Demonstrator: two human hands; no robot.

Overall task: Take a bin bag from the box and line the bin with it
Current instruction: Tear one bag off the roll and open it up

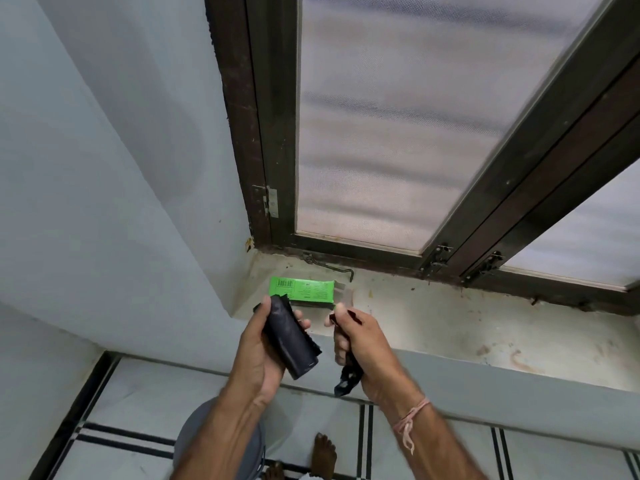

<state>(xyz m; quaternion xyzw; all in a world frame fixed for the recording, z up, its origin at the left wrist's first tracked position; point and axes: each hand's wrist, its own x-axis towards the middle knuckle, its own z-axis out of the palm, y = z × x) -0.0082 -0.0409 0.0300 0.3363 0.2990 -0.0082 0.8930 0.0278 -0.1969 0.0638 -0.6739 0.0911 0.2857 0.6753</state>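
The left hand (263, 344) is clamped around a black roll of bin bags (290, 336), thumb on top, apparently anchoring it. The right hand (360, 344) is closed on one bin bag (348, 377), bunched in the fist with a crumpled end hanging below; likely it has been torn free of the roll. The bag looks thin, dark and tightly scrunched. The green box (302, 289) lies at the window sill's (450, 317) left corner, just beyond both hands. A grey round shape on the floor below, partly hidden by the left forearm, may be the bin (194, 441).
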